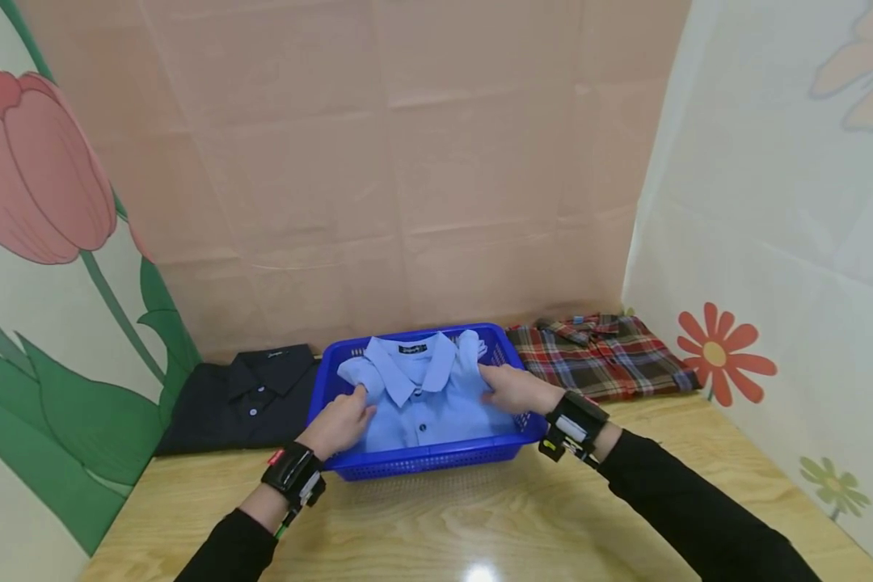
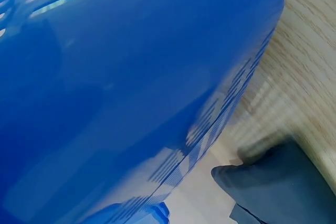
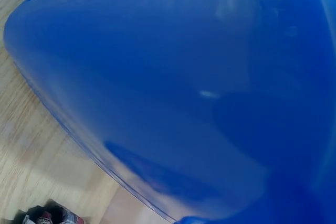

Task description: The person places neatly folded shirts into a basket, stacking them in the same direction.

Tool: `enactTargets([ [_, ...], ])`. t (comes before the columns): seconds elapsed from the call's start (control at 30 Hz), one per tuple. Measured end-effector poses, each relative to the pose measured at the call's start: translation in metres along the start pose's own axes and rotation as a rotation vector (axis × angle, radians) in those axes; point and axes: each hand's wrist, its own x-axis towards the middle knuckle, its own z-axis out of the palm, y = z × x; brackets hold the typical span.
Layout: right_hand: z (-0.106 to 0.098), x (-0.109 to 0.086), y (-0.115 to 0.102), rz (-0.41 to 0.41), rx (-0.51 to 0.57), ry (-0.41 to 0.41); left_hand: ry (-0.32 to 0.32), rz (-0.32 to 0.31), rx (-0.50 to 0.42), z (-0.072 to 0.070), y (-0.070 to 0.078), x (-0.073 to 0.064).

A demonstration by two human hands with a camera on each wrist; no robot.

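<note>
A light blue collared shirt [image 1: 425, 404], folded with its collar toward the back, lies inside a blue plastic basket [image 1: 425, 462]. My left hand [image 1: 340, 422] reaches over the basket's front left corner and grips the shirt's left side. Opposite it, my right hand [image 1: 516, 390] comes over the right rim and holds the shirt's right side, its fingertips partly hidden in the cloth. Near both hands the shirt's shoulders bulge upward. Both wrist views are filled mostly by the basket's outer wall [image 2: 131, 77], and neither shows the fingers.
A folded black shirt [image 1: 262, 404] lies left of the basket on the wooden table [image 1: 436, 525]. To the right is a folded plaid shirt [image 1: 611, 360]. A brown paper-like backdrop [image 1: 407, 178] rises behind, and flower-printed walls [image 1: 771, 242] stand at both sides.
</note>
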Motion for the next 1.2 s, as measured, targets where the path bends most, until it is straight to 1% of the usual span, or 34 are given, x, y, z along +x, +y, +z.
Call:
enactTargets([
  [0.17,0.003,0.002,-0.002,0.041,-0.076,-0.005,0.016,0.016,0.019,0.003,-0.004,0.002],
  [0.27,0.004,0.0,-0.002,0.047,-0.081,-0.004,0.033,0.017,0.034,0.004,-0.005,0.002],
  [0.4,0.002,-0.004,0.0,0.004,-0.023,0.027,0.053,-0.01,0.033,0.003,-0.003,0.0],
  [0.53,-0.002,-0.007,0.002,-0.038,0.013,0.088,0.057,-0.035,0.046,0.0,-0.001,-0.004],
  [0.6,-0.005,-0.008,0.002,-0.06,-0.013,0.129,0.058,-0.028,0.07,-0.002,0.001,-0.005],
  [0.67,-0.007,-0.009,0.001,-0.078,-0.051,0.148,0.055,-0.001,0.096,-0.005,0.004,-0.006],
  [0.73,-0.009,-0.009,-0.001,-0.114,-0.105,0.12,0.026,0.038,0.117,-0.008,0.005,-0.007],
  [0.77,-0.008,-0.009,-0.002,-0.134,-0.138,0.091,0.002,0.068,0.125,-0.009,0.006,-0.006],
  [0.87,-0.007,-0.01,-0.006,-0.16,-0.216,-0.041,-0.095,0.178,0.117,-0.01,0.007,-0.006],
  [0.9,-0.007,-0.011,-0.007,-0.157,-0.239,-0.076,-0.13,0.207,0.108,-0.009,0.007,-0.005],
  [0.97,-0.006,-0.012,-0.008,-0.116,-0.281,-0.132,-0.192,0.233,0.085,-0.008,0.007,-0.005],
  [1.03,-0.005,-0.013,-0.009,-0.052,-0.314,-0.171,-0.243,0.209,0.064,-0.007,0.007,-0.006],
  [1.07,-0.005,-0.013,-0.009,-0.02,-0.327,-0.187,-0.262,0.186,0.058,-0.007,0.007,-0.006],
  [1.13,-0.005,-0.013,-0.009,0.035,-0.348,-0.218,-0.293,0.139,0.052,-0.006,0.007,-0.006],
  [1.2,-0.004,-0.013,-0.008,0.069,-0.365,-0.246,-0.312,0.116,0.048,-0.005,0.007,-0.005],
])
